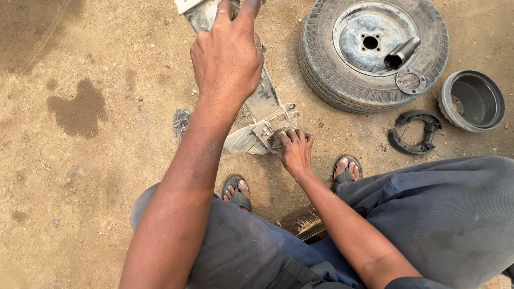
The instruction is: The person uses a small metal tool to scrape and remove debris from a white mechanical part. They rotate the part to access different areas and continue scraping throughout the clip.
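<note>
Bare dirt ground: my left hand point(227, 56) grips the grey metal bracket point(267, 109) upright beside the tyre point(321, 64), my right hand point(295, 150) closed on its lower end; judged step, steadying it, firm hold needed next.

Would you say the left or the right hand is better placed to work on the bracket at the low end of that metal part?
The right hand, probably: its fingers already rest on the bracket, while the left hand grips the metal part higher up, steadying it.

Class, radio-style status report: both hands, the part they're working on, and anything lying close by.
Left hand gripping top of grey metal bracket. Right hand closed on its lower end. Wheel, brake drum, brake shoes lie apart to the right, nothing obstructing.
</note>
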